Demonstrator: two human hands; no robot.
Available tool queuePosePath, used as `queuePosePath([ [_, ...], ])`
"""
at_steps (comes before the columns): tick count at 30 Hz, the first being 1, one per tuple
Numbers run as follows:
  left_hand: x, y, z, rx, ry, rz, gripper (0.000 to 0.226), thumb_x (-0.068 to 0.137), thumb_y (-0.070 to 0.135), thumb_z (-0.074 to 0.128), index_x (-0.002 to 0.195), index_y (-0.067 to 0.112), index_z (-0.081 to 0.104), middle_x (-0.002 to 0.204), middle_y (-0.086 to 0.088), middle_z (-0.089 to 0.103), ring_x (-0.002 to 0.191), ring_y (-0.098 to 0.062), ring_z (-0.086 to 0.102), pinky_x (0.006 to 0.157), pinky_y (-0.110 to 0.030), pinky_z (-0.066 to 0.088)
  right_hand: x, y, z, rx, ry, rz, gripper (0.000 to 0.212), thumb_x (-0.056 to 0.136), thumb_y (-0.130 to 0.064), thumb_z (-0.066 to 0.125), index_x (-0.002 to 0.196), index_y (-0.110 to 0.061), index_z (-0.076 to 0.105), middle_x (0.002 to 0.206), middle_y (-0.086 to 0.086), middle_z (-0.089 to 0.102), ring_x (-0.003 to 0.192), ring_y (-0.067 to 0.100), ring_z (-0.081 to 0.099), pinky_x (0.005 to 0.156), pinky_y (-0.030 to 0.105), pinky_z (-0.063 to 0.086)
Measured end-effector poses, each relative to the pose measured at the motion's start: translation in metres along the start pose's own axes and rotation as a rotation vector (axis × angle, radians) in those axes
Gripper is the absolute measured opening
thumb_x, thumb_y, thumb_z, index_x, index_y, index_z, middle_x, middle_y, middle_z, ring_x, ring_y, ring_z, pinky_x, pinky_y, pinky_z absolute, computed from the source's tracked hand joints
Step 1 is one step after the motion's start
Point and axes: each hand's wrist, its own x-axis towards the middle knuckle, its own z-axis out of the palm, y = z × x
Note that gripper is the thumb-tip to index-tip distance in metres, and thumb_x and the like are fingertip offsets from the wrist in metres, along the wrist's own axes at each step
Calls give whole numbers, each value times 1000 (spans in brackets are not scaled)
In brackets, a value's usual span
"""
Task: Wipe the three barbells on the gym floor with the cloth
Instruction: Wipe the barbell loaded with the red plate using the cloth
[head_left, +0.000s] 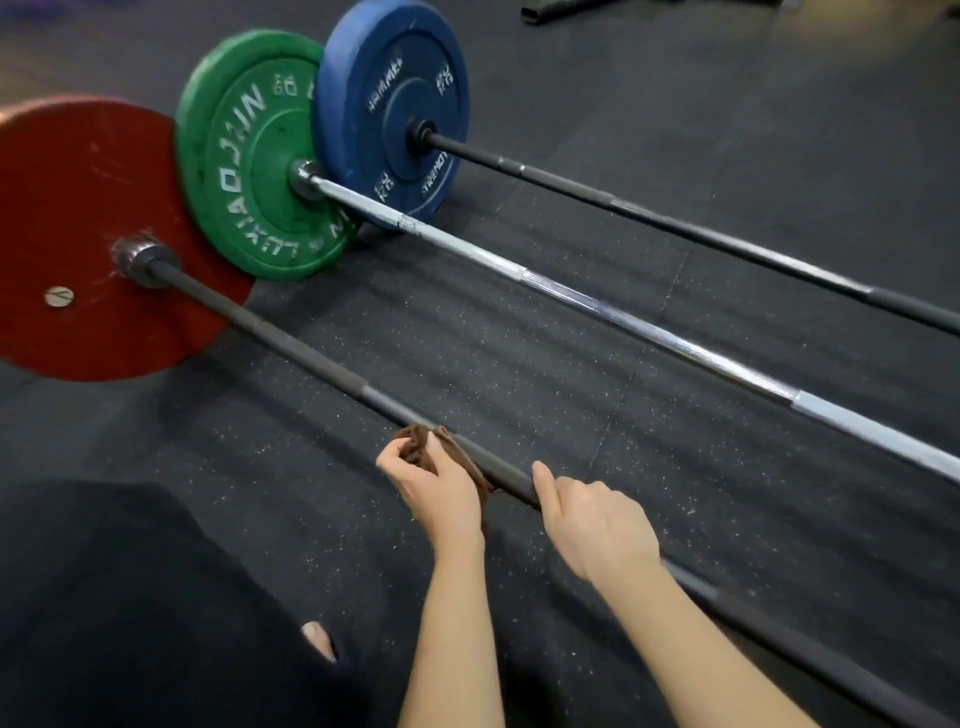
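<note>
Three barbells lie side by side on the dark rubber floor. The nearest one has a black bar (291, 351) and a red plate (78, 208). A chrome bar (597, 306) with a green plate (244, 156) lies in the middle. Farthest is a black bar (675, 223) with a blue plate (384, 104). My left hand (436, 483) grips a bunched brown cloth (415, 447) against the nearest bar. Just to its right, my right hand (592, 519) curls over the same bar.
Speckled rubber floor mats (467, 338) stretch between the bars. My dark-clothed knee (130, 597) fills the lower left, with a small tear in the fabric. A dark object (550, 13) lies at the top edge.
</note>
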Motion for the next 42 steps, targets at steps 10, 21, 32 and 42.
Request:
queuePosePath([
  [10,-10,4,-1,57,-58,-37,26,108,31,44,130,26,33,131,-5,47,106,-24,56,64,-23,44,16,-20,-21,-19,-165,45,55,108,-40,15,144,-18,51,103,10,65,93,32,64,84,42,49],
  [21,15,-6,-18,134,-196,18,14,107,35,46,115,39,35,128,-1,51,107,-17,58,88,-37,49,35,-37,10,35,15,23,48,105,-29,20,145,-24,47,92,1,54,77,28,50,68,39,38],
  [32,14,0,-15,71,-150,-4,14,108,31,44,118,34,36,131,-2,48,111,-18,56,91,-39,50,29,-37,3,45,-19,-49,49,105,-21,29,155,-24,25,94,2,53,78,26,56,67,39,46],
  [42,6,-14,-5,136,-117,55,17,106,33,49,105,45,37,118,2,57,104,-17,59,88,-41,51,52,-71,-6,8,-29,-34,40,102,-16,23,118,-17,59,117,7,69,105,34,64,75,37,42],
])
